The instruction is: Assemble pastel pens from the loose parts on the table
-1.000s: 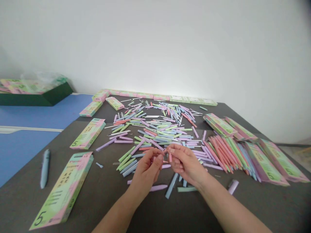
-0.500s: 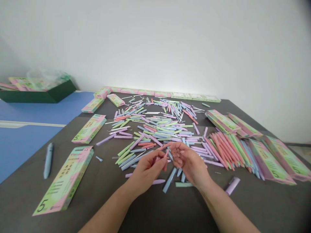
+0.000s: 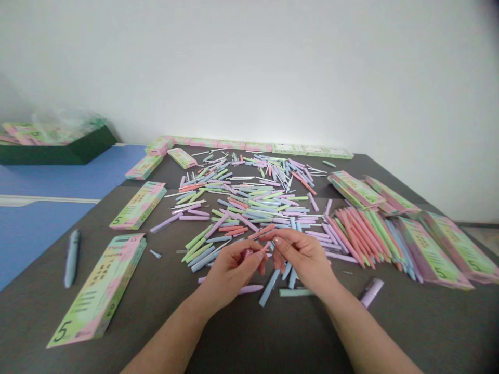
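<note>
My left hand (image 3: 234,270) is closed around a pink pen part (image 3: 265,248), whose narrow end pokes out past the thumb and forefinger. Most of it is hidden inside the fist. Meeting that end, my right hand (image 3: 302,259) has thumb and forefinger pinched together; a small bluish bit shows there, too small to name. Beneath and around both hands lie loose pen parts: a blue barrel (image 3: 269,288), a green one (image 3: 296,292) and a purple one (image 3: 250,289). Farther back spreads a large heap of pastel pen barrels (image 3: 261,205) mixed with thin white refills (image 3: 242,178).
Bundled coral and green pens (image 3: 362,234) lie at the right beside printed boxes (image 3: 436,254). More boxes (image 3: 99,291) line the left side and the back edge. A blue pen (image 3: 71,258) and a purple cap (image 3: 372,293) lie apart. A dark green tray (image 3: 58,154) stands far left.
My right hand has gone from loosely curled fingers to a pinch at the tip of the pink pen part. My left hand keeps its hold. The view has shifted slightly.
</note>
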Demonstrator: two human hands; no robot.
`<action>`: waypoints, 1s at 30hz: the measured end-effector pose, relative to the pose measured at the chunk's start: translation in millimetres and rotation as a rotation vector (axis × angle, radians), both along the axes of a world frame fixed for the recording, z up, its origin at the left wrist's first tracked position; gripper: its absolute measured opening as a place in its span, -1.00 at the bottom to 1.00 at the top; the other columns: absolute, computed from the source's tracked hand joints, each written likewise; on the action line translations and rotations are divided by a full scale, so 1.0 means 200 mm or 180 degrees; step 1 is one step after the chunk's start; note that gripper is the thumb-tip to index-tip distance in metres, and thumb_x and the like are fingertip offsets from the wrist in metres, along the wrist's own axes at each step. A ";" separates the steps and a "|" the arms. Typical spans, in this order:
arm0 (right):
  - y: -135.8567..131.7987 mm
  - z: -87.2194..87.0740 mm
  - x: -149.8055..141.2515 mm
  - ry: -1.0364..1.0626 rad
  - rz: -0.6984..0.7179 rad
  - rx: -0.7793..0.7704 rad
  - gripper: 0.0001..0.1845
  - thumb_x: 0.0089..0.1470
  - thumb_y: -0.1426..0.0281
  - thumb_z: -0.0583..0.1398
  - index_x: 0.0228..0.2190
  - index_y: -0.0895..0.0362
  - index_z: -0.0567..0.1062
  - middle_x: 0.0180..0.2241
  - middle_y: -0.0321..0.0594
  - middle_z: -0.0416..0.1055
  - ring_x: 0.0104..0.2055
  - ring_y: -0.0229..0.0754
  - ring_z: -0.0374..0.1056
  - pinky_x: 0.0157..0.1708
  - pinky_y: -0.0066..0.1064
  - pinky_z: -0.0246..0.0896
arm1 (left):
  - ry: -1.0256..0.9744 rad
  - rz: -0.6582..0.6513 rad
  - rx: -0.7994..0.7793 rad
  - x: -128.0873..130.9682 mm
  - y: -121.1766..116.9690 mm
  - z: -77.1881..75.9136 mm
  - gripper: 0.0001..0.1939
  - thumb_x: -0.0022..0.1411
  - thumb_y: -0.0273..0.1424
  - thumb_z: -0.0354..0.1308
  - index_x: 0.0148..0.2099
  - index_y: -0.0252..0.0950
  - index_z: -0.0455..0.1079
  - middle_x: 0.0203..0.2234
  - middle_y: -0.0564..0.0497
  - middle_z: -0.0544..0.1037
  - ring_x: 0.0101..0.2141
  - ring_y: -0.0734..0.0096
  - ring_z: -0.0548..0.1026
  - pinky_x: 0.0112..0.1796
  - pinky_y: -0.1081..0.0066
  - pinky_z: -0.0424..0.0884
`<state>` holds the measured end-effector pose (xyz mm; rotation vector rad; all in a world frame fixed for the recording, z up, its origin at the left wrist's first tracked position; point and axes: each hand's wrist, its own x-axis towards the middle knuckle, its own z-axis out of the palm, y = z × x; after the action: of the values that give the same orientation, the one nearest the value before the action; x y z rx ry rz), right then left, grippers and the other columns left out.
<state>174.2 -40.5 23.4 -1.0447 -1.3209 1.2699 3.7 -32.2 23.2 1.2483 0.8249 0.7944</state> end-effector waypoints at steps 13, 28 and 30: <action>-0.01 0.00 0.03 0.0672 0.0266 0.0213 -0.85 0.17 0.37 0.15 -0.20 0.11 0.44 -0.53 -0.35 0.32 -0.59 -0.37 0.19 -0.62 -0.51 0.09 | 0.0136 0.0184 0.0167 0.00 0.00 0.00 -0.74 0.20 -0.24 0.11 -0.42 -0.34 0.39 -0.68 0.14 0.33 -0.73 0.70 0.07 -0.68 0.56 -0.06; -0.02 0.06 0.03 -0.0211 -0.0067 0.0572 -0.92 0.07 0.39 0.22 -0.39 0.16 0.50 -0.63 -0.38 0.27 -0.65 -0.40 0.14 -0.67 -0.54 -0.04 | 0.0360 -0.0055 0.0161 0.01 0.01 0.01 -0.76 0.20 -0.27 0.07 -0.42 -0.34 0.36 -0.73 0.20 0.16 -0.71 0.67 0.04 -0.67 0.55 -0.10; -0.01 0.07 0.04 -0.0321 -0.0051 0.0584 -0.91 0.07 0.39 0.22 -0.39 0.16 0.49 -0.64 -0.39 0.26 -0.65 -0.40 0.13 -0.68 -0.53 -0.06 | 0.0434 -0.0076 0.0239 0.00 0.01 0.00 -0.75 0.21 -0.27 0.06 -0.41 -0.34 0.36 -0.72 0.19 0.17 -0.69 0.65 0.06 -0.66 0.55 -0.08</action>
<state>182.2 -43.3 37.2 -0.9979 -1.4732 1.0735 4.6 -30.9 23.8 1.3885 0.8950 0.7326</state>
